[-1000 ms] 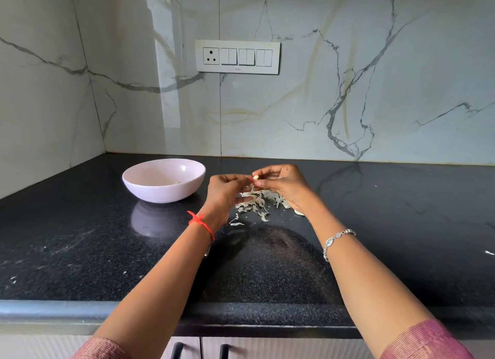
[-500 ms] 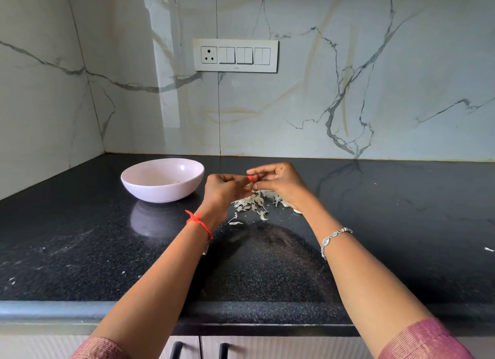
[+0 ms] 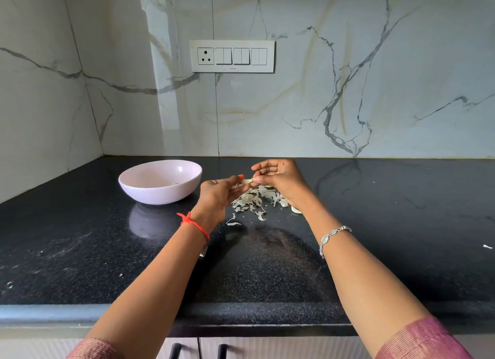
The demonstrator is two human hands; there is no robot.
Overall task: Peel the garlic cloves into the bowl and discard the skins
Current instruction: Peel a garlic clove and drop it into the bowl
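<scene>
A pale pink bowl [image 3: 160, 181] sits on the black counter [image 3: 80, 246] at the left, with a few peeled pieces inside. Just right of it my two hands meet above a heap of garlic skins [image 3: 255, 200]. My right hand [image 3: 281, 180] pinches a small pale garlic clove [image 3: 247, 181] between thumb and fingers. My left hand [image 3: 218, 195] has its fingertips at the clove's other end and pinches a thin strip of skin. One more clove [image 3: 296, 210] lies on the counter, partly hidden under my right wrist.
A marble wall with a switch plate [image 3: 232, 56] stands behind the counter, and a side wall closes the left. Loose skin flakes [image 3: 233, 223] lie nearer me than the heap. The counter's front edge [image 3: 254, 311] runs over cupboard handles [image 3: 198, 350].
My hands have drawn slightly apart, and the clove shows more between the fingertips. The bowl and the skin heap have not moved.
</scene>
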